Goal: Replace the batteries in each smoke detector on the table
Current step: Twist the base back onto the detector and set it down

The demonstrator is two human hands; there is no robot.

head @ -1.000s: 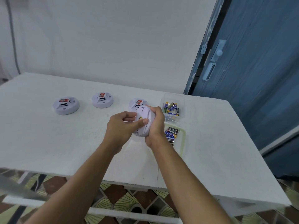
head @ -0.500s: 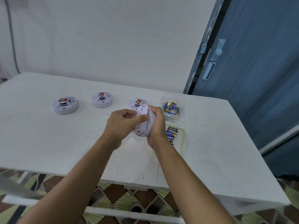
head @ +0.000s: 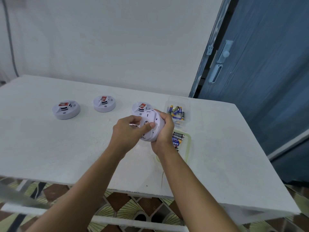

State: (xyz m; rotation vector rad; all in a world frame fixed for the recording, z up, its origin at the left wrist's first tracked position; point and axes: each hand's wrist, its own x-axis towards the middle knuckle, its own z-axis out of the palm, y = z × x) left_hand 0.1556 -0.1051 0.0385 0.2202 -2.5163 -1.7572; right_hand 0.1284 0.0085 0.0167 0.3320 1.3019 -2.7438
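Observation:
I hold a white round smoke detector (head: 151, 126) on edge above the white table (head: 50, 148), its back plate facing left. My right hand (head: 164, 131) wraps its right rim. My left hand (head: 127, 133) grips the left side, thumb pressed on the back plate. Three more white detectors with red labels lie on the table: one at the left (head: 66, 109), one in the middle (head: 104, 103), one (head: 139, 107) just behind the held unit. A clear tub of loose batteries (head: 177, 112) sits to the right, and a second tray of batteries (head: 178, 138) lies partly hidden behind my right hand.
A white wall runs behind the table. A blue door (head: 267, 72) with a pale latch stands at the right. Patterned floor tiles (head: 127, 210) show below the table's front edge. A grey cable (head: 10, 39) hangs at the far left.
The held detector has turned slightly between my hands, and my left thumb has shifted across its back plate. The detectors on the table have not moved.

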